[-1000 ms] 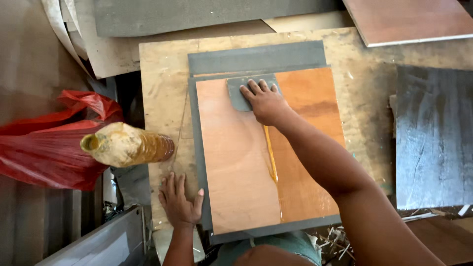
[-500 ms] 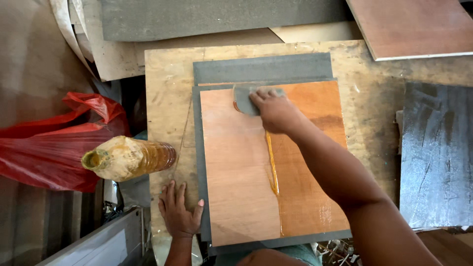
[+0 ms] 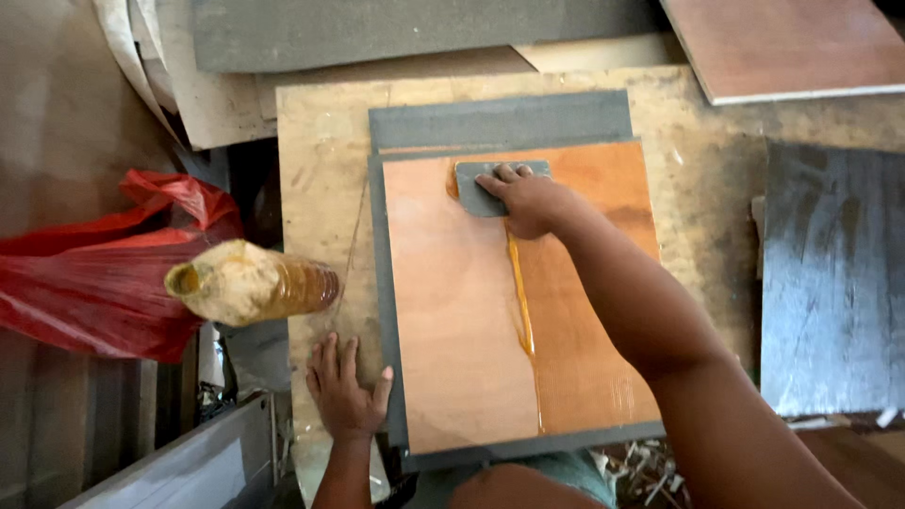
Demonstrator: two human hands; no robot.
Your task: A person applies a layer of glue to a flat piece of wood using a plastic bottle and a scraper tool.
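A reddish-brown sheet (image 3: 462, 320) lies on a grey board (image 3: 500, 121), on a plywood worktop (image 3: 320, 170). My right hand (image 3: 528, 200) presses a small grey spreader (image 3: 476, 188) flat near the sheet's far edge. A line of amber glue (image 3: 520, 292) runs down the sheet's middle; the right half looks darker and glossy, the left half dull. My left hand (image 3: 344, 391) rests flat, fingers spread, on the worktop at the board's near left corner, holding nothing.
A glue-smeared plastic bottle (image 3: 250, 283) of amber liquid stands left of the worktop, beside a red plastic bag (image 3: 94, 273). A dark grey sheet (image 3: 830, 273) lies at right. Boards and a brown panel (image 3: 782, 47) are stacked at the far side.
My right hand has slid the spreader up the sheet toward its far edge. My left hand has stayed flat on the worktop.
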